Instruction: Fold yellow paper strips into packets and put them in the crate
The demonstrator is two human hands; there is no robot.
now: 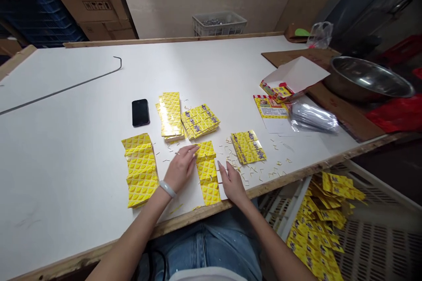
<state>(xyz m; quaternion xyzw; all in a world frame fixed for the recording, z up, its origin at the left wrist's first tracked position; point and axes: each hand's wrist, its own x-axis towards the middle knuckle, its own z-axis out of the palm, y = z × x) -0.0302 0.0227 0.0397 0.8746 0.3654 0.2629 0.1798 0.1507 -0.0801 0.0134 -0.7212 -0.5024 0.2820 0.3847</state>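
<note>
Beyond the white counter stand cardboard boxes, blue crates and one grey basket. On it lie one phone, one bent rod, one clear plastic bag and one steel bowl, the last on brown cardboard at the right. Four yellow stacks sit around the hands: a long one at left, two touching or nearly so behind, and one at right, with loose scraps around it. One yellow strip lies between the hands, near the front edge. The left hand is on its upper left side, fingers close together; whether they pinch it, I cannot tell. The right hand is just beside its right edge, thumb and forefinger apart.
</note>
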